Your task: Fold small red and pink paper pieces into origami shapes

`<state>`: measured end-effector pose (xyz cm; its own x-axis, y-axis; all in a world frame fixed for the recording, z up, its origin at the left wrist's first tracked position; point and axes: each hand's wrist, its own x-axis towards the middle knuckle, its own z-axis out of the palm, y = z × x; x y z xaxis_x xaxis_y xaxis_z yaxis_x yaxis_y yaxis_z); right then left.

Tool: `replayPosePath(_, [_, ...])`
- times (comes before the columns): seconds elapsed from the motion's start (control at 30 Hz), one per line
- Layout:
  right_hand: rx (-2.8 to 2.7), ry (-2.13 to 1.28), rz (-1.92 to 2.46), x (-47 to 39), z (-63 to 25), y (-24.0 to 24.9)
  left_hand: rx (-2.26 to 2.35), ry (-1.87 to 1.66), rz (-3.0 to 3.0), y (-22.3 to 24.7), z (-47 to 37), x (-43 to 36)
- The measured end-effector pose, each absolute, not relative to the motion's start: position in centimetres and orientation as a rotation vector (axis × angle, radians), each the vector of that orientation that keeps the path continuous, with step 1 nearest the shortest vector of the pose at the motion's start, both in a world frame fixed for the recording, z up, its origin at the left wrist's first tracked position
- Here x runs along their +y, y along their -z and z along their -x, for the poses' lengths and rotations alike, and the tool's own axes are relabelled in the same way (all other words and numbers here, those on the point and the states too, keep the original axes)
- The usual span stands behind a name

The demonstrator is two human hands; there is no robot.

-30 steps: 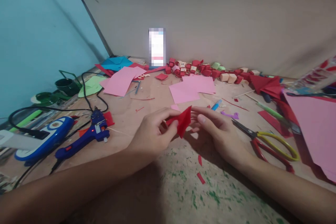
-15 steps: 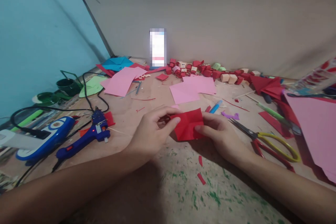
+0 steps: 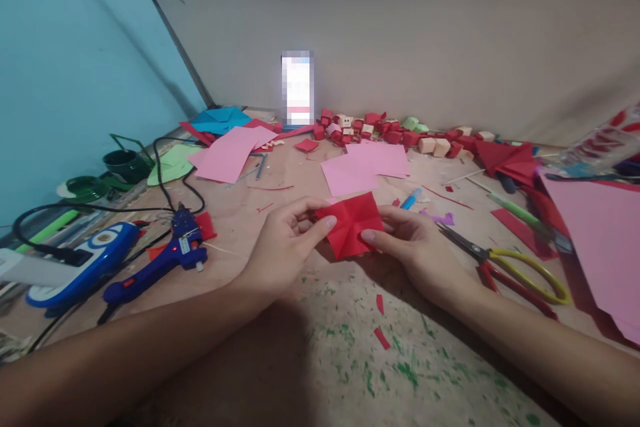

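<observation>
A small square of red paper (image 3: 351, 221), marked with crossing creases, is held up over the table between my two hands. My left hand (image 3: 293, 237) pinches its left side, thumb on top and fingers behind. On the right side, my right hand (image 3: 407, 243) grips it the same way, its thumb lying on the lower right part. The fingers under the paper are partly hidden. Just right of my right hand lie scissors (image 3: 480, 253) with one yellow and one red handle. Two red paper scraps (image 3: 381, 338) lie on the table below the square.
A blue glue gun (image 3: 150, 263) and a blue-and-white power strip (image 3: 87, 267) with black cables lie at left. Pink sheets (image 3: 350, 173) lie behind my hands. Several small red paper cubes (image 3: 395, 137) line the wall beside a propped phone (image 3: 298, 88). A green cutter (image 3: 525, 217) lies at right.
The red square has turned slightly and tilted up toward me, so more of its creased face shows. Both hands still hold it. The whole view has shifted a little.
</observation>
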<state>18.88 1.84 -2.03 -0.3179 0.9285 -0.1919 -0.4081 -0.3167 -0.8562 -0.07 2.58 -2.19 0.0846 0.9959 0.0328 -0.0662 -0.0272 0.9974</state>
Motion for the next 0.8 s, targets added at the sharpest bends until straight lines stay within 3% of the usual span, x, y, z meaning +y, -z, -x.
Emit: replayPosePath(0.8, [-0.908, -1.744, 0.996, 1.8, -19.8, 2.0, 1.117, -1.235, -1.249, 1.8, 0.8, 2.3])
